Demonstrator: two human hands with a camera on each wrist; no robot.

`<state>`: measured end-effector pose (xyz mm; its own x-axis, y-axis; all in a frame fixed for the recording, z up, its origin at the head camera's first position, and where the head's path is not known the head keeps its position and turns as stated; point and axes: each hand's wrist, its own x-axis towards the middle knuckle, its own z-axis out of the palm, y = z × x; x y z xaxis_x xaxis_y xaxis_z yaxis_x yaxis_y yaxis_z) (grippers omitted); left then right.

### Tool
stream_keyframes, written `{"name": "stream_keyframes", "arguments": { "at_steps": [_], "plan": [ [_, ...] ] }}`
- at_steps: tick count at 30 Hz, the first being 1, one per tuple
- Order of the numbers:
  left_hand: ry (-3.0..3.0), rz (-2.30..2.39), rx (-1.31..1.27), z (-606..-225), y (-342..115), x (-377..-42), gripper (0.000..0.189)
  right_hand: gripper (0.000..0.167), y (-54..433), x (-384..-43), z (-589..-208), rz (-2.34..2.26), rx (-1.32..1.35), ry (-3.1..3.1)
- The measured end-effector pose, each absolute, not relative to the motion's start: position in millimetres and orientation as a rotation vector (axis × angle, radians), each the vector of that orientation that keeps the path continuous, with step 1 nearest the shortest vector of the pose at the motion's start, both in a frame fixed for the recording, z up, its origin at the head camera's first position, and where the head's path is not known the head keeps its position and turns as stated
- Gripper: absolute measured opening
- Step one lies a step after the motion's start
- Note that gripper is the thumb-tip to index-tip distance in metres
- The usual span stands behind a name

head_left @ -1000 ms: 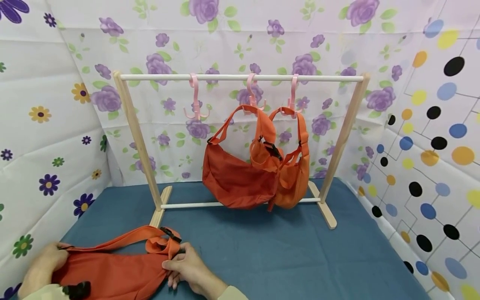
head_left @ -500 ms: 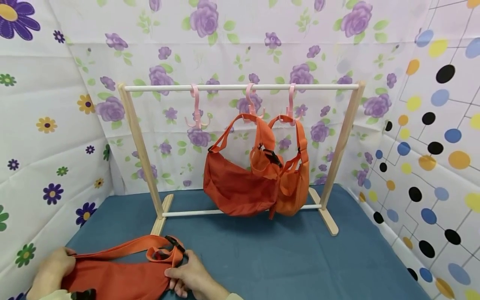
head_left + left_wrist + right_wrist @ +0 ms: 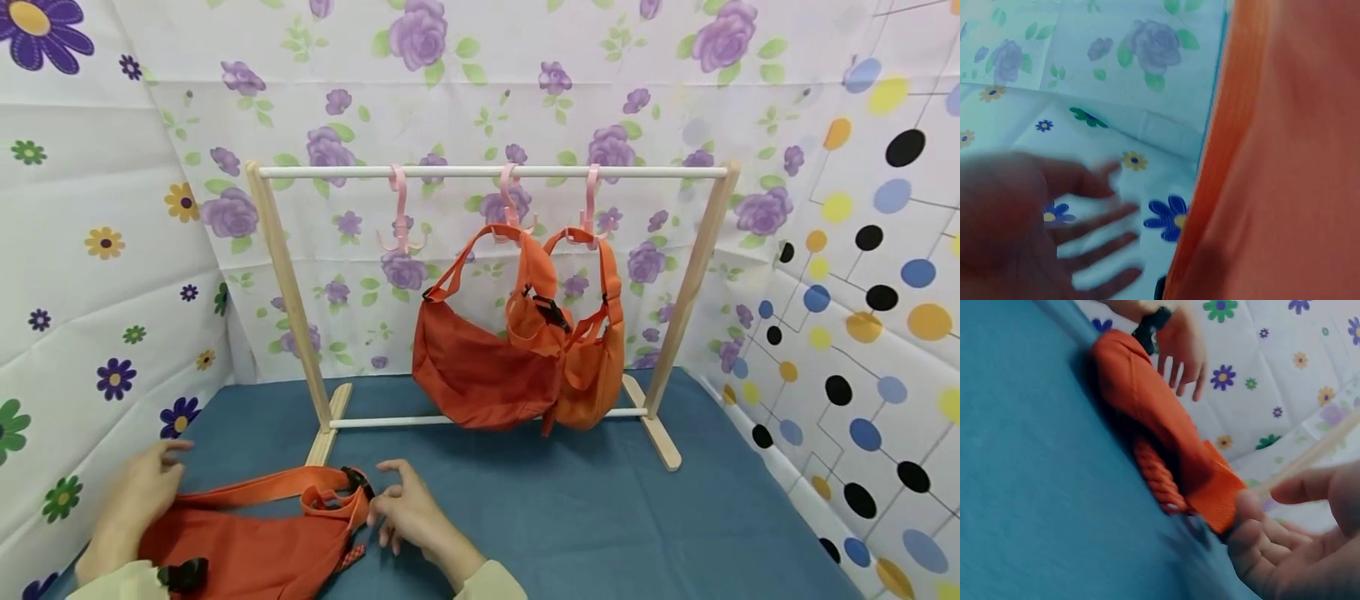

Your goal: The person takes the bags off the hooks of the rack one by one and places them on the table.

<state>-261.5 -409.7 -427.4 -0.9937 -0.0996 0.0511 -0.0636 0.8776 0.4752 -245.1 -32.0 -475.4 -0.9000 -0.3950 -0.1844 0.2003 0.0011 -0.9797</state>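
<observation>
An orange-red shoulder bag (image 3: 247, 554) lies flat on the blue cloth at the front left, its orange strap (image 3: 255, 490) stretched along the far side. A black buckle (image 3: 358, 482) sits at the strap's right end. My left hand (image 3: 141, 500) hovers at the bag's left end, fingers spread and holding nothing; it is blurred in the left wrist view. Just off the right end is my right hand (image 3: 416, 512), its fingers loosely bent with nothing in them. The right wrist view has these fingertips right by the strap webbing (image 3: 1219, 497), above a braided cord (image 3: 1157, 475).
A rack with wooden posts (image 3: 296, 308) and a white top rail (image 3: 450, 172) stands behind. Two bags, one red (image 3: 480, 367) and one orange (image 3: 596, 375), hang from pink hooks on it. Another pink hook (image 3: 401, 212) hangs to their left. Patterned cloth walls surround the table.
Both hands have let go of the bag on the table: the left has lifted away with its fingers opening, the right has drawn off to the right. The bag stays lying down.
</observation>
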Motion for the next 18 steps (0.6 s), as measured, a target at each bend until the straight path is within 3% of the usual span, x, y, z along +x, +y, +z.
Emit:
{"name": "stream_keyframes", "arguments": {
  "at_steps": [8,18],
  "plan": [
    [-2.748,-1.050,-0.154,-422,-374,-270,0.032,0.025,6,-262,-459,-1.693,-0.564,1.984],
    [-2.627,-1.165,-0.256,-417,-341,-273,0.031,0.021,36,-274,-440,-1.777,-0.599,2.050]
  ]
}}
